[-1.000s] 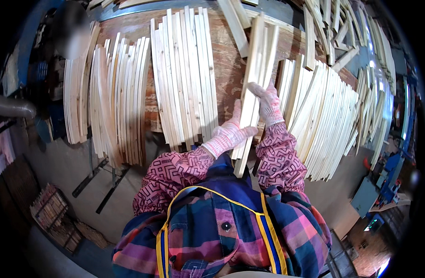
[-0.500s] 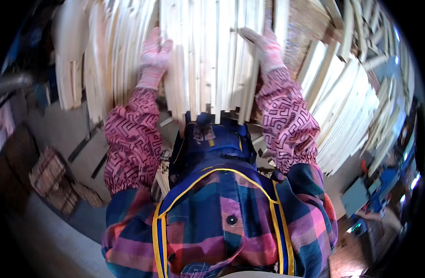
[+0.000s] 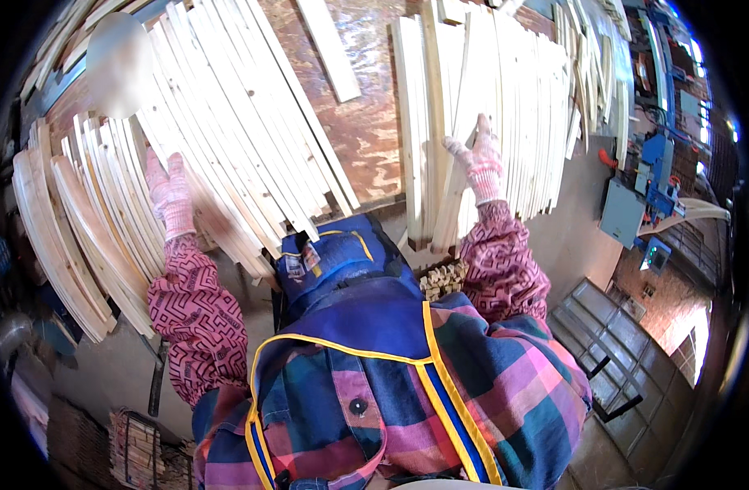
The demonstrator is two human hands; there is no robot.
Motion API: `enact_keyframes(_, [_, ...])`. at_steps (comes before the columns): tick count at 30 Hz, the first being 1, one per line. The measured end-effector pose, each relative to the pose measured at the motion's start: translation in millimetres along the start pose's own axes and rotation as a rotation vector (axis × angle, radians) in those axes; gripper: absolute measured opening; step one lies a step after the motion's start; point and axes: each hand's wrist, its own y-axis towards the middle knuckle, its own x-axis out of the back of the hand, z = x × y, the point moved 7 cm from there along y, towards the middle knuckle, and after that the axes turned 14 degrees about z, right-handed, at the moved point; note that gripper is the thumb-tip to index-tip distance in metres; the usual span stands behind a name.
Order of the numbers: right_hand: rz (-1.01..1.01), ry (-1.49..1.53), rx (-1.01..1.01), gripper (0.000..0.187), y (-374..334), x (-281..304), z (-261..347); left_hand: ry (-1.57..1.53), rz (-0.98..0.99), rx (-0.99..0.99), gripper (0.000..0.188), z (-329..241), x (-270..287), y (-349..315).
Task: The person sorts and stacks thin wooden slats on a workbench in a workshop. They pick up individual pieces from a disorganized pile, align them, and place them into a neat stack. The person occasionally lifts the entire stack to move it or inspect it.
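Note:
Both of my hands wear pink-and-white knit gloves, with pink patterned sleeve covers behind them. My left hand (image 3: 171, 194) is at the left side of the middle row of pale wooden strips (image 3: 240, 114), its fingers stretched out along the wood. Just left of it lies another group of wooden strips (image 3: 105, 196), some of them bowed. My right hand (image 3: 480, 163) is over the left part of the right-hand row of wooden strips (image 3: 525, 106). Its fingers are apart, and it grips no strip that I can make out.
A brown board tabletop (image 3: 370, 135) shows between the middle and right rows, with one loose strip (image 3: 329, 51) on it. Short wood ends (image 3: 443, 280) are stacked below the table edge. Blue machinery (image 3: 656, 167) stands at the right, near a metal-framed cart (image 3: 607, 359).
The view has swung toward the right. My right hand has left the middle row's right edge for the right-hand row; my left hand remains by the middle row's left side.

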Motion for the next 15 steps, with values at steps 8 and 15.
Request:
enact_keyframes(8, [0.529, 1.453, 0.505, 0.046, 4.1, 21.9, -12.0, 0.137, 0.004, -0.249, 0.064, -110.1, -16.6, -33.3])
enact_keyframes(15, [0.139, 0.349, 0.791, 0.021, -10.0, -4.6, 148.5, -0.968, 1.11, -0.042, 0.053, -241.1, -159.7, -111.6])
